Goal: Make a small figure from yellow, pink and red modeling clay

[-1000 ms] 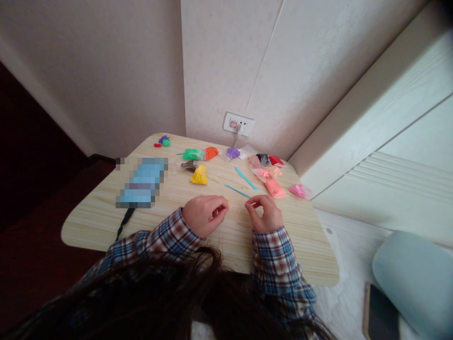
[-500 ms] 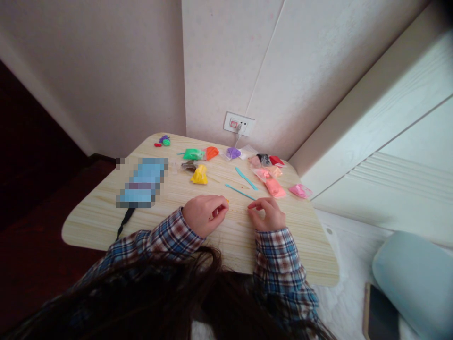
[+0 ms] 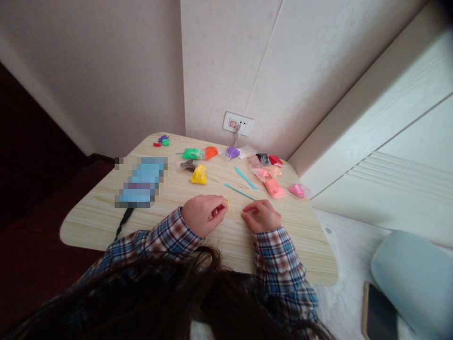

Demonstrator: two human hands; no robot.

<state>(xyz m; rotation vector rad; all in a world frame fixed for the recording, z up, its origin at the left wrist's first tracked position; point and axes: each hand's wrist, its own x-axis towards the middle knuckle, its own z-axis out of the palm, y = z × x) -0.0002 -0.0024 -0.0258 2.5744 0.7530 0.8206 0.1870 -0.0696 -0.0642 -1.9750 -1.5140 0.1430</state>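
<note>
My left hand (image 3: 204, 215) is closed in a pinch over the middle of the table, with a tiny yellow-orange piece of clay (image 3: 227, 201) at its fingertips. To its right, my right hand (image 3: 262, 216) has thumb and forefinger brought together; whatever lies between them is too small to make out. A thin blue modelling tool (image 3: 239, 191) lies just beyond my right hand. Farther back rests a flat blue clay knife (image 3: 245, 178). A yellow bag of clay (image 3: 198, 174) sits beyond my left hand.
Several bags of coloured clay, including a green one (image 3: 193, 153) and a salmon one (image 3: 274, 187), lie across the wooden table (image 3: 300, 250). Small clay shapes (image 3: 164, 141) sit at the far left corner. A blurred-out phone-like screen (image 3: 143, 182) with a black cord occupies the left side.
My right hand has moved slightly left, closer to my left hand, and its thumb and forefinger have drawn together. The left hand stays almost still, holding its pinch.
</note>
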